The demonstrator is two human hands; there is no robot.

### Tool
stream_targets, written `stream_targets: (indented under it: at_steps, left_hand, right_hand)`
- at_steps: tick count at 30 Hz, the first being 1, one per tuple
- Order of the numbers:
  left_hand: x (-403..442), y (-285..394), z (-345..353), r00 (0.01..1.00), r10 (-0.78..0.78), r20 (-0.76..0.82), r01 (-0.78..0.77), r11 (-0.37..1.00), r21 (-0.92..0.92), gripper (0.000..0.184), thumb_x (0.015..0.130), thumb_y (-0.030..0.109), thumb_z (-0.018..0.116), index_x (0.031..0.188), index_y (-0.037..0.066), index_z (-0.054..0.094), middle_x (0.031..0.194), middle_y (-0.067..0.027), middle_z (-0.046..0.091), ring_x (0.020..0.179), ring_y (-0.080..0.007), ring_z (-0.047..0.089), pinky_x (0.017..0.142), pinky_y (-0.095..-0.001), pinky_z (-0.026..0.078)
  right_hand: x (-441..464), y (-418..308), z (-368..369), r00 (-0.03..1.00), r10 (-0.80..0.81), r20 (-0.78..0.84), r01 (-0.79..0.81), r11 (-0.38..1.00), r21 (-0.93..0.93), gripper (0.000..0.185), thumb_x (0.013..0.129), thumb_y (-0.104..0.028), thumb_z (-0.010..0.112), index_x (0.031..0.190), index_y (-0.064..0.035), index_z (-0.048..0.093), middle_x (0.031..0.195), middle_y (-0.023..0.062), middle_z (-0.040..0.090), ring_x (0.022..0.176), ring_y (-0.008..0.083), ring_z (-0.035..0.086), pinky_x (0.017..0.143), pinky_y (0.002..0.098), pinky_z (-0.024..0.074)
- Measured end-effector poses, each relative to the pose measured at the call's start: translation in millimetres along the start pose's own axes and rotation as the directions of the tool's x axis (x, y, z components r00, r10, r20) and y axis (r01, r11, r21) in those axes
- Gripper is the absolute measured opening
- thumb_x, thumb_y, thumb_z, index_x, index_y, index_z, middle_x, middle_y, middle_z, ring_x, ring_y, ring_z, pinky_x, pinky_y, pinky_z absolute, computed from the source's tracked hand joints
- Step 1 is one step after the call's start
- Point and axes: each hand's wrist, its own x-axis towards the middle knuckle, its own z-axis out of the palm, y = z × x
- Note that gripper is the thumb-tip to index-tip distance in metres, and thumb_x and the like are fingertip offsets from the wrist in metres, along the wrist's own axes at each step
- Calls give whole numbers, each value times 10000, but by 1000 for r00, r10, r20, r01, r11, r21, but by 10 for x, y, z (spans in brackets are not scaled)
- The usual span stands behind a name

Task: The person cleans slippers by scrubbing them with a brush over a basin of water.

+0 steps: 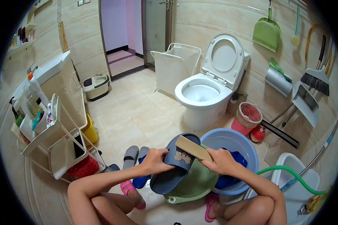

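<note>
My left hand [156, 162] grips a dark grey-blue slide slipper [169, 179] by its side, thumb against the strap. A small bear-shaped patch sits on that strap. In my right hand [222, 161] is a scrubbing brush with a flat tan back [193, 148], laid against the strap; its bristles are hidden. Below the slipper stands a green basin [187, 192], partly covered by the slipper and hands. Right beside it is a light blue basin [252, 150] with dark blue items [238, 158] inside, their kind unclear.
Grey slippers [130, 155] and a blue slipper [140, 181] lie on the floor at left. A storage rack [60, 157] stands farther left. Ahead are a toilet [204, 92] and a red-pink bin [244, 122]. A green hose [293, 170] crosses a white tub [304, 176] at right.
</note>
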Motion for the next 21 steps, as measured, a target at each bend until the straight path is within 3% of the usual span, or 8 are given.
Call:
stream_targets:
  at_steps: [2,5,7,10,15,17,19,21]
  left_hand:
    - [0,8,-7,999,30,-21,-31,1000,-7,373,620,241,795,801,-50,648,610,-199,592,520,-228,611,525,-330,475]
    - [-25,-75,33,997,78,-19,-78,997,-6,371,620,242,793,798,-49,649,606,-198,590,520,-228,611,526,-327,477]
    - [-27,-99,38,995,95,6,-95,995,1,371,618,243,793,798,-49,649,607,-198,590,520,-230,611,527,-327,479]
    - [-47,-57,30,998,60,-26,-59,998,19,371,610,237,794,801,-46,649,612,-200,592,522,-247,610,529,-330,480]
    - [-58,-49,2,997,61,-38,-61,998,7,374,604,235,792,797,-48,645,603,-190,588,514,-264,603,522,-333,473]
    - [-76,-103,23,997,68,-31,-67,997,42,375,605,241,793,792,-49,644,601,-188,587,510,-260,601,517,-332,468]
    - [-72,-99,12,997,76,-20,-74,994,81,377,607,246,793,786,-51,643,599,-187,585,507,-255,599,511,-332,464]
    - [-88,-69,-3,997,63,-51,-58,995,81,369,610,242,791,778,-51,642,590,-182,580,500,-228,594,502,-329,454]
  right_hand:
    - [-8,1,-19,990,-43,137,34,997,72,381,821,-440,582,972,-91,598,743,234,628,722,431,613,679,499,492]
    - [-17,-44,-26,932,-168,320,144,985,96,384,817,-438,587,981,-91,600,750,231,630,731,428,615,680,498,490]
    - [-6,-48,-43,941,-155,302,138,988,76,376,805,-425,598,955,-81,594,741,228,628,727,426,616,679,500,489]
    - [18,52,12,1000,5,-5,-5,1000,-26,316,770,-359,629,883,-66,598,670,199,606,651,394,608,588,458,485]
    - [-6,-18,-35,987,-87,132,86,996,14,362,802,-413,590,905,-66,587,715,225,621,690,426,610,656,504,491]
    - [-13,-38,-17,916,-223,335,192,974,122,368,804,-413,589,919,-64,590,717,225,622,694,427,610,659,501,493]
    - [0,-30,-33,917,-221,332,199,975,99,372,801,-413,590,911,-58,590,711,225,620,695,424,612,661,500,495]
    - [1,24,-27,988,-100,117,103,995,-15,372,795,-413,590,909,-59,590,706,229,616,689,421,613,654,498,497]
